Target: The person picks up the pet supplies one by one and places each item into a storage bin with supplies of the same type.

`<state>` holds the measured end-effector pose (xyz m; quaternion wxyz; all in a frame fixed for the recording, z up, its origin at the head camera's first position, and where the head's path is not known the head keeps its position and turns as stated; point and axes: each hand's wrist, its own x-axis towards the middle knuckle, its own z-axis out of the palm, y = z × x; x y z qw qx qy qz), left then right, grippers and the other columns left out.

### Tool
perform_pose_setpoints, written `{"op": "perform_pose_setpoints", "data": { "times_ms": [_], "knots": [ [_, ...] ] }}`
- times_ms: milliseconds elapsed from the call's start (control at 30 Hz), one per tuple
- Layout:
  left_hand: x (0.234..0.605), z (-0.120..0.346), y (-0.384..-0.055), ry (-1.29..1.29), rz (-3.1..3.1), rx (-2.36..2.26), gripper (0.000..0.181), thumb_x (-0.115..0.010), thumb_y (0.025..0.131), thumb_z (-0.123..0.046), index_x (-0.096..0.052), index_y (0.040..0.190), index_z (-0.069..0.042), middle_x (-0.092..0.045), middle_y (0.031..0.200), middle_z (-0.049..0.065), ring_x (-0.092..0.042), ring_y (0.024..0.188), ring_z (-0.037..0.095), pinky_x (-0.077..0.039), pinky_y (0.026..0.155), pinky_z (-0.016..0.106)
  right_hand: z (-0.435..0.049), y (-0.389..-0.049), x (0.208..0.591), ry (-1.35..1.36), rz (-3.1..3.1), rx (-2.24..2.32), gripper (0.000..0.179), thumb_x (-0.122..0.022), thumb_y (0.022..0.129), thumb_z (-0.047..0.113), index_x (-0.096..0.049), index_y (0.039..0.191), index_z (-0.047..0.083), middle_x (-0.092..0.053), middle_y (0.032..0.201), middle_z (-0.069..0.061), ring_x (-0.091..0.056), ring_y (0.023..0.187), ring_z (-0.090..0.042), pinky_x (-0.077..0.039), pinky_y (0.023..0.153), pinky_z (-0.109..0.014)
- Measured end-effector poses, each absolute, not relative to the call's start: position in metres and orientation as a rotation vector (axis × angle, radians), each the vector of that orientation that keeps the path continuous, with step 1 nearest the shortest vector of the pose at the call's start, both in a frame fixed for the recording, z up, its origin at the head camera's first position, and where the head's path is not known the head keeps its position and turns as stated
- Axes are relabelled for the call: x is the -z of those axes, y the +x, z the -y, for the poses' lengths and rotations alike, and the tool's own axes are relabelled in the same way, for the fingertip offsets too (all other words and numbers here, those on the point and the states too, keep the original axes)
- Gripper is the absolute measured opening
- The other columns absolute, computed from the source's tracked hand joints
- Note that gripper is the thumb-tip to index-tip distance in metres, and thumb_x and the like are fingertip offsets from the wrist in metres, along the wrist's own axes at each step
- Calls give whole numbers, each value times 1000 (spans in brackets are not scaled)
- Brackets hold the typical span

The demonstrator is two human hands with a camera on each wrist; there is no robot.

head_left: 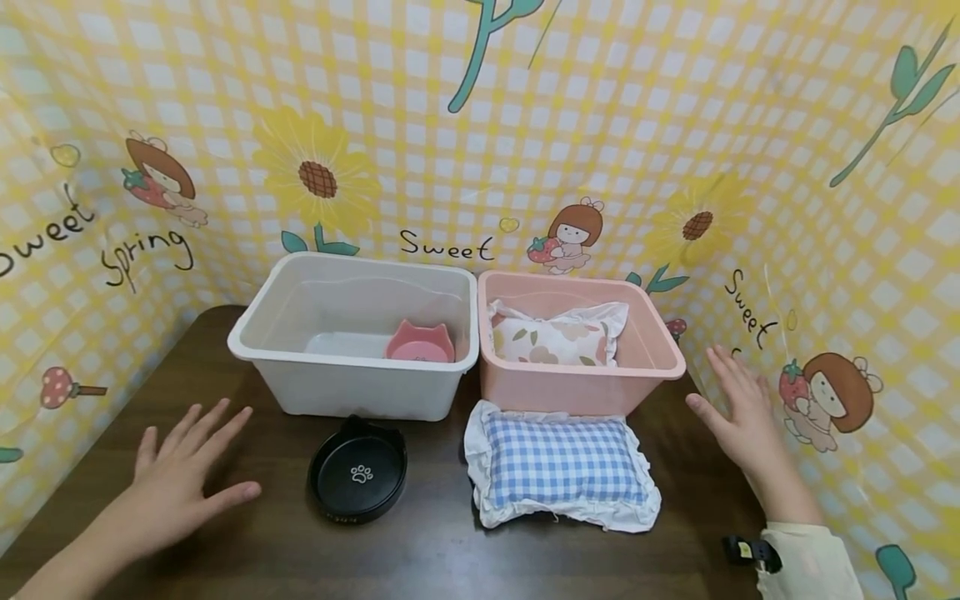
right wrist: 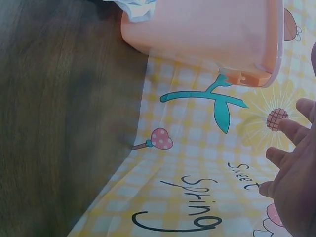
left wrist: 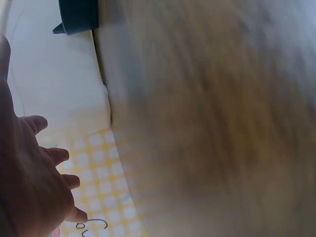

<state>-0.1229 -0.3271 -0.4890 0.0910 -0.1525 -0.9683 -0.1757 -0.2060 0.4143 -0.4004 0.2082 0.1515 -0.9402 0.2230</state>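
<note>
My left hand (head_left: 174, 492) is spread over the left part of the table, thumb toward a black cat-eared bowl (head_left: 358, 472) with a white paw print. On the other side, my right hand (head_left: 738, 417) hovers with fingers apart, to the right of a pink bin (head_left: 570, 392). Neither hand holds anything. A blue-and-white checked pillow (head_left: 562, 462) with a white ruffle lies before the pink bin. Inside that bin rests a floral pillow (head_left: 551, 337). The white bin (head_left: 360, 387) beside it contains a pink cat-eared bowl (head_left: 420, 342).
Both bins stand side by side at the back of the dark wooden table (head_left: 420, 558). Yellow checked fabric (head_left: 450, 167) with sunflowers and cartoon figures hangs behind and along both sides. A black strap (head_left: 752, 552) sits at my right cuff.
</note>
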Motion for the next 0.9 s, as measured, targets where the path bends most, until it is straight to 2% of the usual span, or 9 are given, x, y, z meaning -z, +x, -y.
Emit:
{"op": "perform_pose_setpoints", "data": {
  "times_ms": [233,333,433,500,667,900],
  "knots": [
    [487,313,-125,-452,2883,678,95,-75,91,-45,-18,165,-25,-18,167,26,-7,151,56,21,106,79,-412,-211,401,463,2598,-788,66,-68,100,22,-40,158,10,-33,161,-28,-19,149,-58,2,115,-77],
    [485,306,-127,-450,2872,762,91,-75,93,-43,-22,165,-24,-24,165,27,-13,150,57,14,108,81,-410,-214,401,457,2617,-805,61,-67,100,23,-43,156,11,-35,160,-27,-20,148,-59,1,114,-79],
    [481,299,-131,-447,2846,852,88,-75,93,-41,-26,163,-21,-30,162,27,-18,148,57,4,110,82,-407,-216,400,431,2625,-812,59,-65,102,25,-44,156,12,-37,160,-28,-20,148,-58,-3,113,-79],
    [478,294,-134,-434,2827,910,88,-76,92,-41,-28,162,-19,-32,161,26,-22,147,56,-8,109,82,-406,-218,399,410,2630,-814,59,-64,102,26,-45,156,11,-37,159,-27,-22,148,-57,-7,114,-79],
    [474,283,-138,-349,2788,978,85,-79,89,-43,-38,157,-11,-42,155,25,-37,138,53,-33,98,77,-401,-222,395,343,2662,-865,59,-62,104,31,-43,156,13,-35,162,-23,-24,149,-55,-14,113,-79],
    [474,273,-143,-278,2773,1031,73,-78,90,-44,-51,146,-5,-55,144,23,-49,132,49,-41,97,69,-400,-228,393,251,2679,-1013,60,-62,103,35,-44,157,15,-33,165,-17,-24,151,-49,-18,112,-77]
  ]
}}
